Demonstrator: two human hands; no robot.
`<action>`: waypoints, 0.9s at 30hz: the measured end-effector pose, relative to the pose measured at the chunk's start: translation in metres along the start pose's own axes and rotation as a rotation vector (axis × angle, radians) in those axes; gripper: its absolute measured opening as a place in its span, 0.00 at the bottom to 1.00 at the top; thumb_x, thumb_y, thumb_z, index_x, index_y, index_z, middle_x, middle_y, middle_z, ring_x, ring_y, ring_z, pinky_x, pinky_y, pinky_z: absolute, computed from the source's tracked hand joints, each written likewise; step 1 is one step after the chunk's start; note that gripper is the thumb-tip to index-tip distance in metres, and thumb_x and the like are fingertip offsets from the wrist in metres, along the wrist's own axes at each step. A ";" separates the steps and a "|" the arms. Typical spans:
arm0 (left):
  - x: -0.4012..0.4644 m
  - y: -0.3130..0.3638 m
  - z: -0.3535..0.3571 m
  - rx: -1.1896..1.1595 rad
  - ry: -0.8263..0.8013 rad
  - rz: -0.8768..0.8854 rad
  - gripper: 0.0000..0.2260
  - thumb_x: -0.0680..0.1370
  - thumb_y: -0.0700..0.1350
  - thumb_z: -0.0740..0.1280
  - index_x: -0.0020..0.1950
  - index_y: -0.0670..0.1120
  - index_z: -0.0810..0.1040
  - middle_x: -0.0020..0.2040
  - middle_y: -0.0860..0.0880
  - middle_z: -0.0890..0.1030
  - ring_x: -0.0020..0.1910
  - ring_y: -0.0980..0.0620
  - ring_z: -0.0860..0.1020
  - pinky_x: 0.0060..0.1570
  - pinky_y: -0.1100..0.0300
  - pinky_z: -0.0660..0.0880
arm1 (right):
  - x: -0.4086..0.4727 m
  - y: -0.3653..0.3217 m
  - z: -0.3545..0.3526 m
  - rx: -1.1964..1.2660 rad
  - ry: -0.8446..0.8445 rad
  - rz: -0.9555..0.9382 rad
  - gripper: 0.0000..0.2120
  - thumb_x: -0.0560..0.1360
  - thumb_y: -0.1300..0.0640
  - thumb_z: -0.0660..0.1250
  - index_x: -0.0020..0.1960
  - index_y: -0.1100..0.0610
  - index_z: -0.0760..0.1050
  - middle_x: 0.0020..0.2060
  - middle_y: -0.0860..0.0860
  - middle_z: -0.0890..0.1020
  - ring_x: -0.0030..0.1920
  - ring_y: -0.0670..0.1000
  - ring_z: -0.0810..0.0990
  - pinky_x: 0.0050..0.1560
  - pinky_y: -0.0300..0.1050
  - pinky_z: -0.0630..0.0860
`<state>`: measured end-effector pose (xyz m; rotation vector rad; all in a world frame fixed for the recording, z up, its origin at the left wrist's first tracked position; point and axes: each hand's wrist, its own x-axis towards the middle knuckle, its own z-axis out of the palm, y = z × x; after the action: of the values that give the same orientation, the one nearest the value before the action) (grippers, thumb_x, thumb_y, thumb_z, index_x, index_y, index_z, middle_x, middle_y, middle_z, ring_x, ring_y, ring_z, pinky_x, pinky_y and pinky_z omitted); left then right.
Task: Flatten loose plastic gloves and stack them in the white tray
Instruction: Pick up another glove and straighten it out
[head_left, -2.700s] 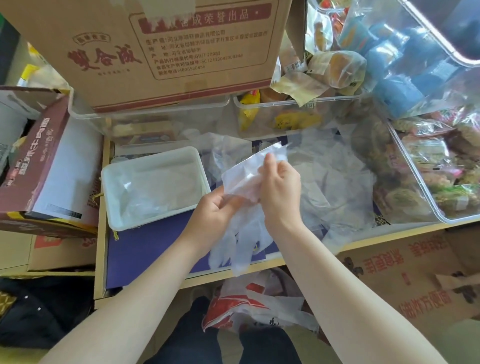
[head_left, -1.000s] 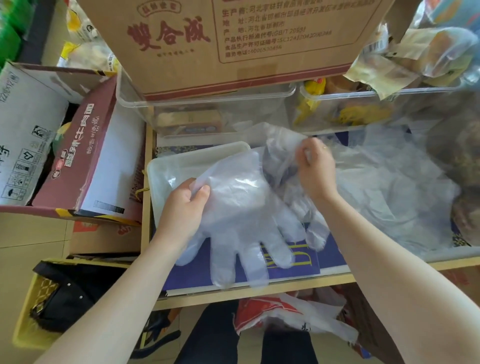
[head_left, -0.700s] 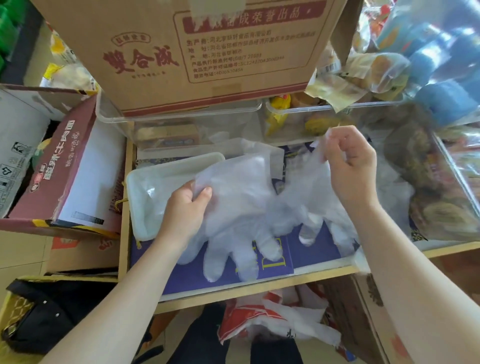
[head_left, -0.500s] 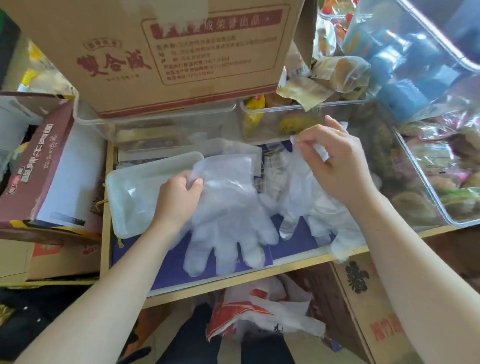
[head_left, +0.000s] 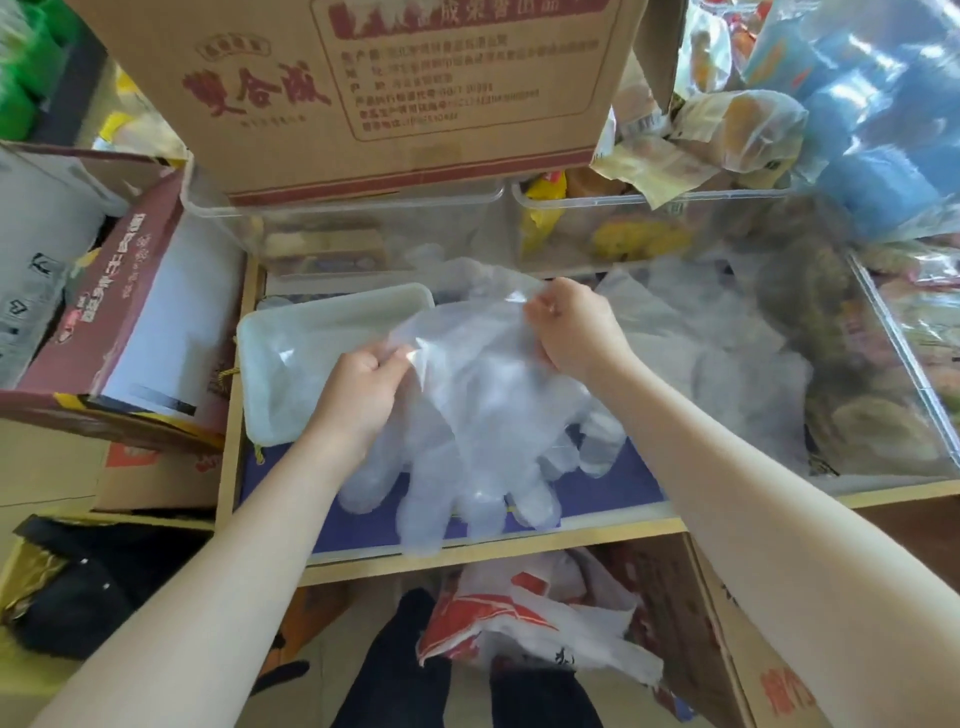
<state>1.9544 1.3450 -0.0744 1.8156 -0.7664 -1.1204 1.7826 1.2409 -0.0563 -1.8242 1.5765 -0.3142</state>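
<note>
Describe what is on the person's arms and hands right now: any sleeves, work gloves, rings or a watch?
Both forearms are bare all the way to the frame edge, with no sleeve in view. The left hand and right hand are bare too: no work gloves worn, no watch or bracelet at either wrist. No ring shows.

The white tray (head_left: 270, 358) is open from above. Behind it the clear bin (head_left: 343, 228) and the cardboard box (head_left: 363, 93) block the way. Left of it stands the maroon carton (head_left: 104, 332); right of it lies the glove pile (head_left: 727, 353).
</note>
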 end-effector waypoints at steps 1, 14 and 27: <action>0.002 -0.004 -0.003 -0.007 0.037 -0.023 0.08 0.80 0.46 0.61 0.44 0.50 0.78 0.41 0.52 0.80 0.42 0.55 0.77 0.43 0.62 0.73 | 0.007 0.007 0.011 -0.042 -0.007 0.083 0.09 0.77 0.55 0.55 0.43 0.59 0.69 0.37 0.57 0.82 0.40 0.57 0.79 0.42 0.46 0.75; 0.016 -0.011 -0.006 -0.184 0.023 -0.077 0.12 0.80 0.47 0.60 0.39 0.49 0.77 0.36 0.53 0.79 0.35 0.57 0.78 0.38 0.64 0.73 | -0.026 0.003 -0.027 0.585 -0.088 0.235 0.13 0.78 0.58 0.62 0.35 0.56 0.69 0.21 0.47 0.75 0.21 0.47 0.70 0.29 0.43 0.66; -0.030 0.008 0.010 -0.389 -0.097 0.027 0.16 0.81 0.46 0.58 0.35 0.48 0.78 0.31 0.54 0.81 0.34 0.56 0.77 0.38 0.64 0.74 | -0.090 -0.063 0.045 -0.401 0.311 -0.352 0.08 0.73 0.56 0.62 0.38 0.57 0.67 0.26 0.55 0.77 0.24 0.61 0.76 0.23 0.38 0.51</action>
<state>1.9322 1.3623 -0.0578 1.4302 -0.5775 -1.2491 1.8367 1.3425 -0.0265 -2.4712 1.6009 -0.4892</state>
